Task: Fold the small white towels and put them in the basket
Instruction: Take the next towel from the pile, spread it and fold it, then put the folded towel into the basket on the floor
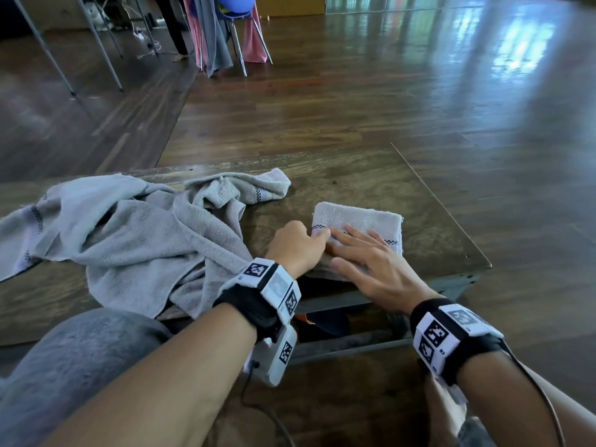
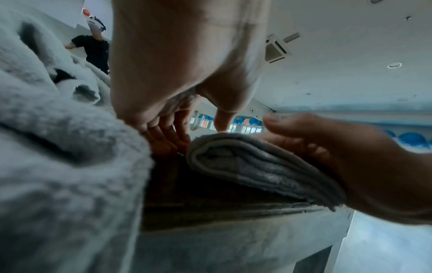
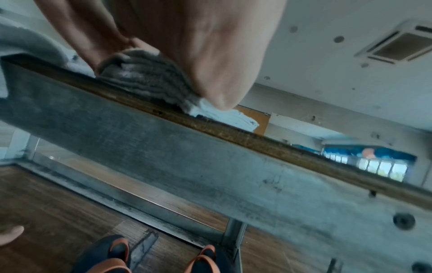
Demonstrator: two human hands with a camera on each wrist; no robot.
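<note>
A small white towel [image 1: 358,219], folded into a thick rectangle with a checked stripe, lies near the front right of the wooden table [image 1: 403,185]. My right hand [image 1: 354,250] lies flat on top of it, fingers straight and spread. My left hand [image 1: 309,240] is curled at the towel's left edge. In the left wrist view the left hand's fingers [image 2: 168,136] reach down beside the folded towel [image 2: 252,166] and its thumb sits above it, pinching the edge. The right hand [image 2: 350,157] lies on the towel there. The right wrist view shows the towel's layered edge [image 3: 145,77] under my palm. No basket is in view.
A heap of unfolded white towels [image 1: 129,227] covers the table's left half, close to my left wrist. The table's front edge [image 3: 210,147] runs just under both wrists. Chairs [image 1: 238,33] stand far back on the wood floor. My sandalled feet [image 3: 112,249] are under the table.
</note>
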